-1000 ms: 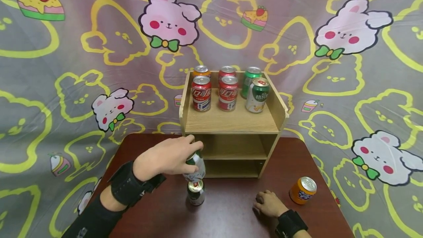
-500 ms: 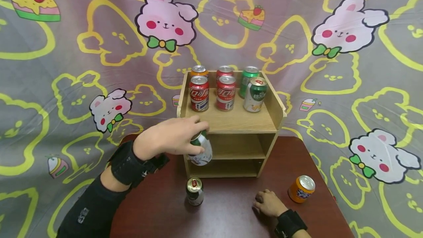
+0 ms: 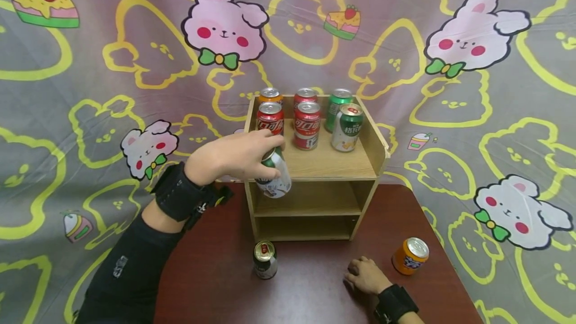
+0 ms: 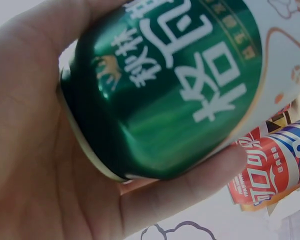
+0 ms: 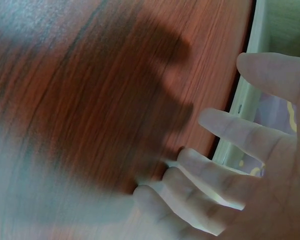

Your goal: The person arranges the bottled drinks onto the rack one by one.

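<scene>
My left hand (image 3: 240, 156) grips a green-and-white drink can (image 3: 275, 176) from above, the can tilted and raised in front of the top shelf's left front edge. The left wrist view shows the can's green end (image 4: 155, 95) against the palm, with thumb and fingers around it. A red cola can (image 4: 275, 165) appears just beyond it there. My right hand (image 3: 366, 276) rests on the table with nothing in it; its loosely bent fingers (image 5: 205, 165) touch the wood in the right wrist view. To its right stands an orange soda can (image 3: 410, 256).
A wooden shelf unit (image 3: 315, 180) stands at the table's back. Its top holds red cola cans (image 3: 307, 126), an orange can (image 3: 270, 95), a green can (image 3: 338, 106) and a green-and-white can (image 3: 347, 128). A dark can (image 3: 265, 260) stands on the brown table (image 3: 310, 294).
My left hand has lifted the green-and-white can from just above the dark can up to the top shelf's front edge. The right hand has stayed in place.
</scene>
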Available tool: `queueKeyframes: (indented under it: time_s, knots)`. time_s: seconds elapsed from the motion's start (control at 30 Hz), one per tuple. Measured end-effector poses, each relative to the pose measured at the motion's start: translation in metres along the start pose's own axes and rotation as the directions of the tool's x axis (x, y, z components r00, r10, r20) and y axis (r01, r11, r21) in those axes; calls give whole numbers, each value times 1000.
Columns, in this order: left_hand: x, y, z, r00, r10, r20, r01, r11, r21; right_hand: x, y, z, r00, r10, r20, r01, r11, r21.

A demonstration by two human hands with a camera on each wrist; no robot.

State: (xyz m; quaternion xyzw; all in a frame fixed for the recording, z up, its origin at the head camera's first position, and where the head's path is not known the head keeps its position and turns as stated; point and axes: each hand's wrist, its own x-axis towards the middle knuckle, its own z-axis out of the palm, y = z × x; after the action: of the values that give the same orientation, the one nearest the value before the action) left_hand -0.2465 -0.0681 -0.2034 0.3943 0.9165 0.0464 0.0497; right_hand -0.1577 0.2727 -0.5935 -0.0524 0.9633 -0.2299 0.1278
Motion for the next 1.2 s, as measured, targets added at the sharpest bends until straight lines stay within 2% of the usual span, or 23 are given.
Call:
queueKeyframes:
  time_s: [0.43, 0.73, 0.9, 1.2]
  knots:
    - [27, -10, -3, 997, -78, 22, 76, 995, 60, 2, 1, 1, 1000, 23, 13, -23, 1000, 1]
    - [40, -18, -1, 986, -156, 50, 152, 985, 77, 1, 3, 3, 1000, -16, -16, 16, 1000, -5]
    - [47, -21, 1, 986, -161, 52, 158, 986, 58, 1, 4, 3, 1000, -10, -19, 10, 1000, -4]
    - [56, -25, 6, 984, -172, 35, 169, 983, 76, 4, 7, 6, 1000, 4, -22, -4, 1000, -15]
